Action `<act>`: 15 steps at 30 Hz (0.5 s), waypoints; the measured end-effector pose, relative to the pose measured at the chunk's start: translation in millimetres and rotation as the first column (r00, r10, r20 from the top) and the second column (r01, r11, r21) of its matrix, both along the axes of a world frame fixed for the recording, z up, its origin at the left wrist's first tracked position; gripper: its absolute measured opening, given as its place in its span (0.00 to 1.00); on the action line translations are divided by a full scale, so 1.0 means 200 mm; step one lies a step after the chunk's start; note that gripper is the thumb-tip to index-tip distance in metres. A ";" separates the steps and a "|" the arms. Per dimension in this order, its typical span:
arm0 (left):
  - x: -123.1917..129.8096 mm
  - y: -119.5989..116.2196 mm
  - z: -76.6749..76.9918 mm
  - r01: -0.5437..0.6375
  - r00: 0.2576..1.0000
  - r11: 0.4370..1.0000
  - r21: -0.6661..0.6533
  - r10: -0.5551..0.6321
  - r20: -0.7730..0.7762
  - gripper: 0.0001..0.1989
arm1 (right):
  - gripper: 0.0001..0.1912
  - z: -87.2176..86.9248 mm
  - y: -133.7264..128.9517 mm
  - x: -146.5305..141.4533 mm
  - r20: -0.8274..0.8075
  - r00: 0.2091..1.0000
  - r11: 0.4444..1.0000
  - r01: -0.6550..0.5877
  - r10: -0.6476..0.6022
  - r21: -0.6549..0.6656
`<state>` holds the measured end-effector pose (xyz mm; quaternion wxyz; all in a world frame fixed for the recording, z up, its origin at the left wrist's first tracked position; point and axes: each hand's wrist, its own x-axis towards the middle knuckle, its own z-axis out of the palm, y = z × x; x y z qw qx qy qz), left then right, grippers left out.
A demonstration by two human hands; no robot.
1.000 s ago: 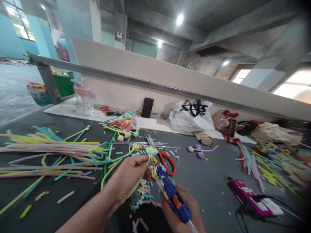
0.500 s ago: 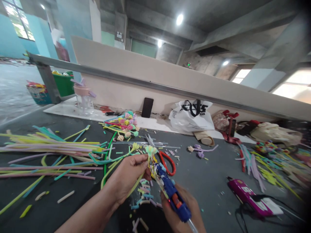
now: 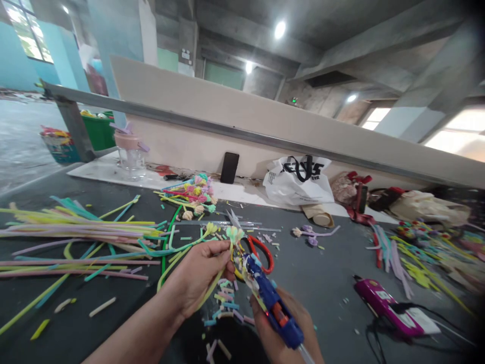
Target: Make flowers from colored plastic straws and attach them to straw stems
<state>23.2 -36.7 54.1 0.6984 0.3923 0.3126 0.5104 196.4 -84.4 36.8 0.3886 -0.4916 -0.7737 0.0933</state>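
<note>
Between thumb and fingers, my left hand (image 3: 206, 273) pinches a pipe-cleaner flower (image 3: 235, 234) with a pale green and cream head and a yellow-green stem. My right hand (image 3: 286, 323) is wrapped round a blue glue gun (image 3: 271, 293) with an orange part and a clear glue stick at its back. The gun's nozzle, smeared with whitish glue, is close under the flower head; I cannot tell whether they touch. Scissors with red handles (image 3: 261, 254) lie just behind the gun, blades pointing away. Short cut pieces of pipe cleaner (image 3: 227, 298) are scattered below my hands.
Long pastel pipe cleaners (image 3: 83, 227) are heaped at left. Finished flowers (image 3: 193, 194) lie behind my left hand, and a small purple flower (image 3: 312, 234) at right. A magenta corded device (image 3: 390, 306) sits at front right. A phone (image 3: 229, 168), cup (image 3: 131, 154) and white bag (image 3: 299, 179) line the back.
The glue gun and my right hand have shifted slightly right and toward me. My left hand and the flower have barely moved.
</note>
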 end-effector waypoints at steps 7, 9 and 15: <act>0.00 0.00 0.00 -0.002 1.000 1.000 -0.012 0.002 0.006 0.07 | 0.07 -0.01 0.01 0.00 -0.008 1.000 1.000 0.005 -0.005 0.000; 0.00 -0.01 0.00 0.009 1.000 1.000 -0.009 -0.009 0.004 0.06 | 0.08 -0.01 0.01 0.00 0.000 1.000 1.000 -0.005 0.005 -0.007; 0.00 -0.01 0.01 0.001 1.000 1.000 -0.002 -0.001 0.004 0.08 | 0.06 0.00 0.00 0.01 0.023 0.999 1.000 -0.024 0.024 -0.021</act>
